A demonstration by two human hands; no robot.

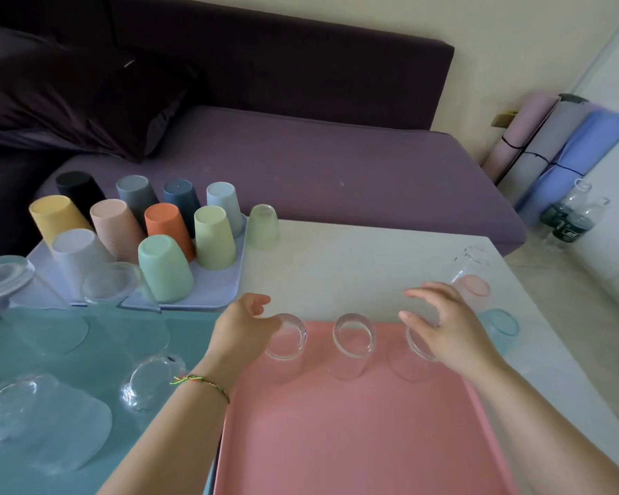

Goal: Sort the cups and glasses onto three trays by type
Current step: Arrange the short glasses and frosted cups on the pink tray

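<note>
So both hands are up at the far edge of the pink tray (pixel 336 441), where three small clear glasses sit upside down in a row. The left hand (pixel 242 328) is loose, fingers half curled, with just the thumb tip against the left glass (pixel 288 339), not wrapped round it. The right hand (pixel 451 334) is spread wide, fingers mostly straight, lying over the right glass (pixel 413 346), so only its left rim shows. The middle glass (pixel 354 337) stands between them with no hand on it. There's a braided thread bracelet (pixel 201 382) on the left wrist. Left of that is a teal tray (pixel 186 326) with bigger see-through glasses (pixel 4 280), thick-bottomed and also flipped over. Farther back, a blue-grey tray (pixel 211 298) holds matte plastic cups (pixel 165 266) in yellow, black, orange, greens and greys, all upside down. A frosted green cup (pixel 263 226) stands on the white desk (pixel 354 259) just beside it. On the right of the desk a clear tumbler (pixel 474 262), a pink tinted glass (pixel 476 289) and a teal tinted glass (pixel 499 326) sit close together. The bottles (pixel 565 223) on the floor have dark green labels, too blurry to read.
</note>
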